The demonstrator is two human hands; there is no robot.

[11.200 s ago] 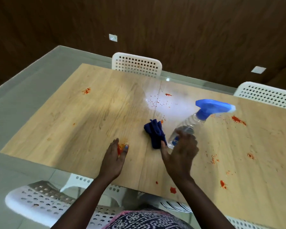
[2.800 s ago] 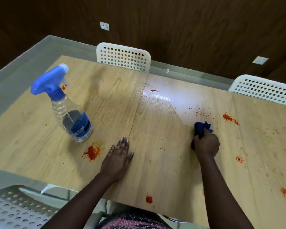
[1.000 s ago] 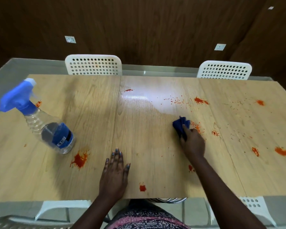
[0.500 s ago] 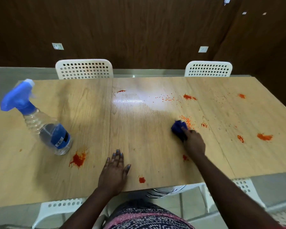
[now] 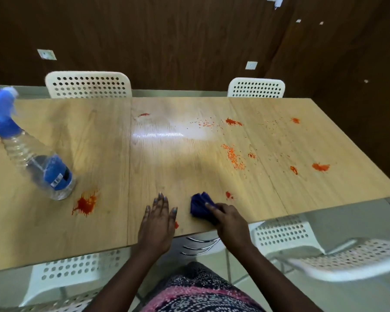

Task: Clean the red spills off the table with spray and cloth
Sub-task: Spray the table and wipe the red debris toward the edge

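The right hand (image 5: 229,218) is gripping a bunched dark blue cloth (image 5: 199,204) and pressing it onto the light wooden table (image 5: 104,143) close to the near edge, with the fingers curled round the fabric. The left hand (image 5: 158,221) is lying flat on the table just beside the cloth, fingers straight and spread, holding nothing; a small red spot (image 5: 176,225) is showing at its right side, right at the near edge.

A clear plastic spray bottle with a blue trigger head and blue label (image 5: 35,163) is standing near the left edge of the table, well apart from both hands. A splattered red blot (image 5: 85,203) is sitting just beside the bottle's base, toward the near edge. Another small red mark (image 5: 228,194) is lying just to the right of the cloth. A scatter of orange-red specks (image 5: 234,157) is spreading across the middle of the right half, and more red blots (image 5: 320,167) are dotting the table toward its right edge. A red splash (image 5: 232,122) is lying near the far edge.

Two white perforated chairs (image 5: 88,85) are standing along the far edge.
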